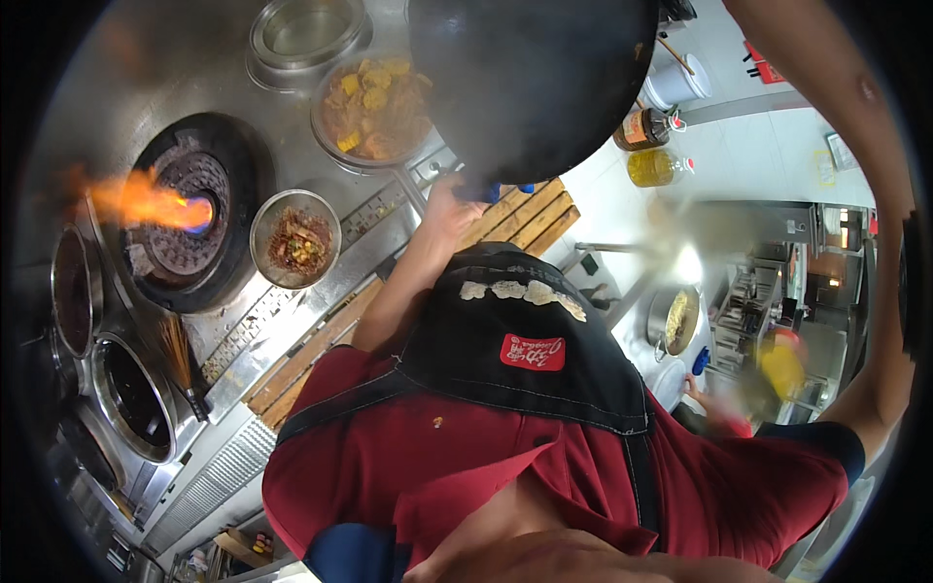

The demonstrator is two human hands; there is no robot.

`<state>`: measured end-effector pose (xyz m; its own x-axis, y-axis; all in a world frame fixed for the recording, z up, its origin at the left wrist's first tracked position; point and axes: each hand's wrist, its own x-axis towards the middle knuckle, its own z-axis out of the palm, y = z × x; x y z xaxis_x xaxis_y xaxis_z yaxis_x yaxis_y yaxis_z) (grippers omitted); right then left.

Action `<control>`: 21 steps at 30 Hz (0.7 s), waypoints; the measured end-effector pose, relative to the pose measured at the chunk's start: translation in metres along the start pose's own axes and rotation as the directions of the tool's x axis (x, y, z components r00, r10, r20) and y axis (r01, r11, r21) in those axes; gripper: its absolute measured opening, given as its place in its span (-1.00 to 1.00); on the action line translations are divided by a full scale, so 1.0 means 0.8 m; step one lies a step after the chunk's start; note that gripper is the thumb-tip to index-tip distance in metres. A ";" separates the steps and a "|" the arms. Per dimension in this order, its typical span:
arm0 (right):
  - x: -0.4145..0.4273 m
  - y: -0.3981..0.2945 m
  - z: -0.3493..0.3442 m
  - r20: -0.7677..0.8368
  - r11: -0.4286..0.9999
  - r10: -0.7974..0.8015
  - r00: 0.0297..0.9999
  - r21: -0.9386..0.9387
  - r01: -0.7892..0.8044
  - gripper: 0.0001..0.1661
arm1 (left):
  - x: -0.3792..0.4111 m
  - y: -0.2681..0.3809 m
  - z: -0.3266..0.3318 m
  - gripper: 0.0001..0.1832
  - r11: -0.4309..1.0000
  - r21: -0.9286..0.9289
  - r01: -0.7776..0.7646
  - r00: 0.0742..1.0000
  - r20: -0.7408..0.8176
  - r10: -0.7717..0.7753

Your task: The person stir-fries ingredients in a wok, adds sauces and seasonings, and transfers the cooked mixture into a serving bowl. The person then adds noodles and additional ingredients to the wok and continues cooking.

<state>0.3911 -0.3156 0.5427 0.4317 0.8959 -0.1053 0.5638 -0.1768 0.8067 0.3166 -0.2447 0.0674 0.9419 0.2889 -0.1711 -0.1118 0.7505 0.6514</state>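
Note:
My left hand [455, 200] grips a large dark wok [536, 87] at its near edge, with a blue cloth [490, 192] between hand and metal. The wok is raised and partly overlaps a round metal vessel [375, 109] of food with yellow corn pieces in steam. A metal handle [410, 191] runs from beside that vessel to my left wrist. My right arm stretches up the right side; my right hand is out of view. A steel bowl [295, 239] with reddish-brown chopped food stands beside the black burner ring [197, 211], where an orange flame [157, 204] burns.
A water-filled round pot [310, 29] stands at the back. Steel pots of dark liquid [135, 397] and a bamboo brush [177, 357] are at the left. Wooden slats [532, 215] lie below the stove edge. Oil bottles [652, 167] stand at the right; another person's hand [691, 386] is farther off.

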 end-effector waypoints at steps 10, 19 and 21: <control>-0.024 0.032 0.265 -0.302 0.665 0.459 0.836 0.741 -0.098 -0.29 | 0.013 0.101 0.057 -0.78 0.974 -0.131 -0.186 0.890 -0.442 0.110; 0.016 -0.220 0.276 -0.056 -0.346 0.006 0.998 0.937 0.054 -0.31 | -0.046 0.152 0.018 -0.81 0.955 0.275 -0.110 0.671 -0.688 0.276; 0.000 -0.221 0.282 -0.140 -0.323 -0.140 0.980 0.942 0.088 -0.29 | -0.064 0.150 0.009 -0.82 0.949 0.292 -0.117 0.639 -0.709 0.297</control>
<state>0.4501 -0.3758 0.2688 0.2456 0.9599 -0.1351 0.5192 -0.2479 -0.8179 0.2574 -0.1738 0.1595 0.3446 0.8291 -0.4403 -0.1237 0.5050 0.8542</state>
